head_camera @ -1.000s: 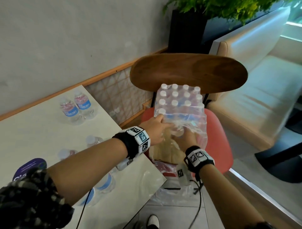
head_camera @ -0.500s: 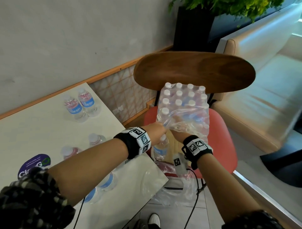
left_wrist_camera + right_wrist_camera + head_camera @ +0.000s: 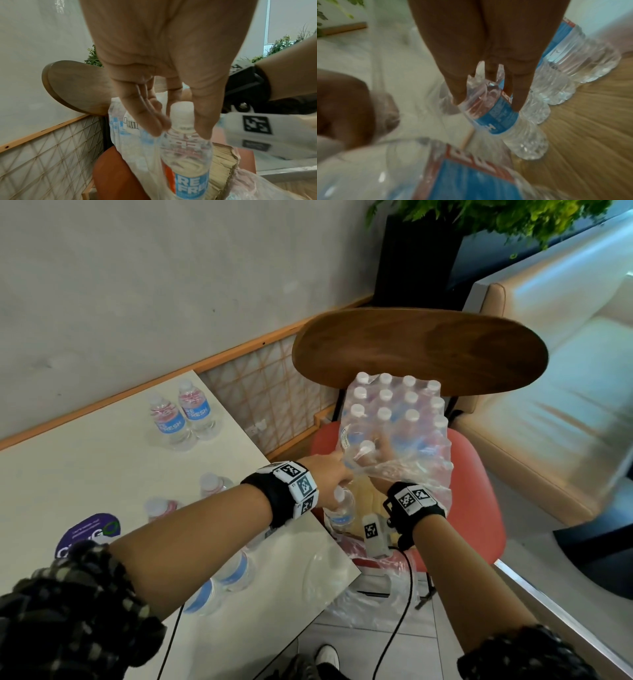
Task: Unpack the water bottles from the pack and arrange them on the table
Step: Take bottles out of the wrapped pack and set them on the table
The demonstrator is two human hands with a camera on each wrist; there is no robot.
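A plastic-wrapped pack of water bottles (image 3: pixel 394 419) stands on a red chair seat (image 3: pixel 479 491), its wrap torn open at the near side. My left hand (image 3: pixel 329 474) pinches one loose bottle (image 3: pixel 340 508) by its white cap, in front of the pack. In the left wrist view, the left hand (image 3: pixel 180 133) holds that bottle (image 3: pixel 187 162) hanging upright. My right hand (image 3: pixel 380 463) reaches under the wrap. The right wrist view shows the right hand (image 3: pixel 488 104) curled round a blue-labelled bottle (image 3: pixel 494 115) among others on the cardboard tray (image 3: pixel 582 135).
The white table (image 3: pixel 85 467) at left carries two upright bottles (image 3: pixel 181 416) at the back and several more nearer me. A wooden chair back (image 3: pixel 418 347) rises behind the pack. Loose plastic wrap (image 3: pixel 370 604) lies under the chair. A beige bench (image 3: pixel 565 405) stands at right.
My left hand has drawn one bottle out of the pack and holds it by the cap. My right hand has pushed further under the wrap onto another bottle.
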